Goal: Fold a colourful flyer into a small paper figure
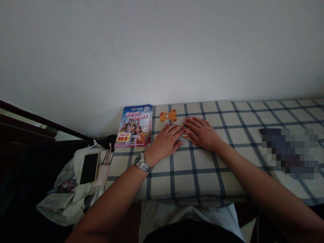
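A small folded piece of printed paper, red and orange with a pointed lower edge, lies on the checked tablecloth. My right hand rests over its right part, palm down, with the fingers stretched across it and covering much of it. From the left, my left hand lies flat with its fingertips at the paper's left edge, close to the right fingertips. Its thumb stands apart from the fingers. Just beyond my left hand is an orange teddy bear figure, flat on the cloth.
A stack of blue and pink flyers sits left of my left hand, against the wall. Farther left, below the table's edge, a phone and a pink power bank lie on pale fabric. A dark blurred-out object lies at right.
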A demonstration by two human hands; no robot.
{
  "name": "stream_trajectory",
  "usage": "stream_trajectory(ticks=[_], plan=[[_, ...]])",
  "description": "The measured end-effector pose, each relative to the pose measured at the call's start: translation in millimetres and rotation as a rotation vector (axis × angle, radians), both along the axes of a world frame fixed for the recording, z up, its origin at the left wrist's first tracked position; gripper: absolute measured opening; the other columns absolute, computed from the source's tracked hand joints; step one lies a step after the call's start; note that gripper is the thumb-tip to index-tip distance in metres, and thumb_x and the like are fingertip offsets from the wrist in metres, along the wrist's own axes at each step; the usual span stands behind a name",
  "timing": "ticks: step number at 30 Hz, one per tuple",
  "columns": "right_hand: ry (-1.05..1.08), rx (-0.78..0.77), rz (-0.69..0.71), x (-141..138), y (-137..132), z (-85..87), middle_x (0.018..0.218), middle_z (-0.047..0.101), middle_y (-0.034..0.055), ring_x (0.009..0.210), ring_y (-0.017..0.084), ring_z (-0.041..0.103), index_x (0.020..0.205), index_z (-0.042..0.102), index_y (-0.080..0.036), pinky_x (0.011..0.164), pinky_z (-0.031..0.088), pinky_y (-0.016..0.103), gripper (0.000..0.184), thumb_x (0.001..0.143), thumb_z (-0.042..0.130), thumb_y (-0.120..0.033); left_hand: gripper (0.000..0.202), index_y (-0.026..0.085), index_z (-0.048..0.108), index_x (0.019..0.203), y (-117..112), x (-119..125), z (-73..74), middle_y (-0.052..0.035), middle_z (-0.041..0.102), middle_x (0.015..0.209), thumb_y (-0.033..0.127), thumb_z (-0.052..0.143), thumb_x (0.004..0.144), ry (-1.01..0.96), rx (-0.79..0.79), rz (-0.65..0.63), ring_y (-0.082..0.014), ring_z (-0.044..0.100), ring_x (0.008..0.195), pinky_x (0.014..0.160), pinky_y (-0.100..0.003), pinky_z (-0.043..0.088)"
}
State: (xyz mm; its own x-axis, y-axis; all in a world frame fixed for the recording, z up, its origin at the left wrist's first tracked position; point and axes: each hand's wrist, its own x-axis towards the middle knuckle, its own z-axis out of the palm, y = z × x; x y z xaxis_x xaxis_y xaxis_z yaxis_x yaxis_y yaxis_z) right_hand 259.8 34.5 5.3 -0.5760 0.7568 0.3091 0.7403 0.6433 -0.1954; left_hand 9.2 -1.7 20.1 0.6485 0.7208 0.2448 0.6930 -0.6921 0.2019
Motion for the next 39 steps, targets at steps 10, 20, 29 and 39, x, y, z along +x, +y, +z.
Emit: stream_trajectory(ticks=[10, 20, 29, 39], plan=[[-0.013, 0.032, -0.007, -0.1, 2.3, -1.4, 0.164, 0.053, 0.0079, 0.15, 0.031, 0.05, 0.156, 0.054, -0.025, 0.121, 0.041, 0.052, 0.049, 0.112, 0.041, -0.04, 0.053, 0.023, 0.046, 0.159, -0.8, 0.2, -1.5, -0.0083, 0.054, 0.159, 0.037, 0.056, 0.109, 0.014, 0.009, 0.008, -0.0255, 0.045, 0.15, 0.135, -0.053, 0.021], [0.018, 0.034, -0.047, -4.3, 4.2, -1.8, 0.16, 0.057, 0.0092, 0.147, 0.03, 0.052, 0.155, 0.053, -0.021, 0.119, 0.043, 0.051, 0.048, 0.112, 0.034, -0.03, 0.052, 0.025, 0.046, 0.158, 0.9, -0.5, -3.0, -0.007, 0.053, 0.16, 0.036, 0.057, 0.108, -0.001, 0.015, 0.002, -0.0263, 0.046, 0.149, 0.134, -0.054, 0.025], [0.018, 0.058, -0.097, -2.6, 3.1, -4.7, 0.167, 0.046, 0.0147, 0.147, 0.037, 0.046, 0.157, 0.052, -0.017, 0.118, 0.044, 0.056, 0.053, 0.112, 0.034, -0.039, 0.052, 0.023, 0.047, 0.158, 1.7, -0.4, -2.5, -0.0077, 0.051, 0.162, 0.036, 0.056, 0.109, 0.001, 0.008, 0.001, -0.0266, 0.045, 0.15, 0.135, -0.055, 0.023], [-0.04, 0.085, -0.112, -3.9, 2.3, -6.9, 0.163, 0.052, 0.0161, 0.144, 0.039, 0.046, 0.159, 0.049, -0.014, 0.118, 0.044, 0.057, 0.06, 0.11, 0.041, -0.049, 0.056, 0.022, 0.043, 0.161, 1.5, -0.8, -4.7, -0.0084, 0.047, 0.166, 0.036, 0.056, 0.109, 0.005, -0.015, 0.001, -0.0274, 0.041, 0.154, 0.136, -0.054, 0.021]])
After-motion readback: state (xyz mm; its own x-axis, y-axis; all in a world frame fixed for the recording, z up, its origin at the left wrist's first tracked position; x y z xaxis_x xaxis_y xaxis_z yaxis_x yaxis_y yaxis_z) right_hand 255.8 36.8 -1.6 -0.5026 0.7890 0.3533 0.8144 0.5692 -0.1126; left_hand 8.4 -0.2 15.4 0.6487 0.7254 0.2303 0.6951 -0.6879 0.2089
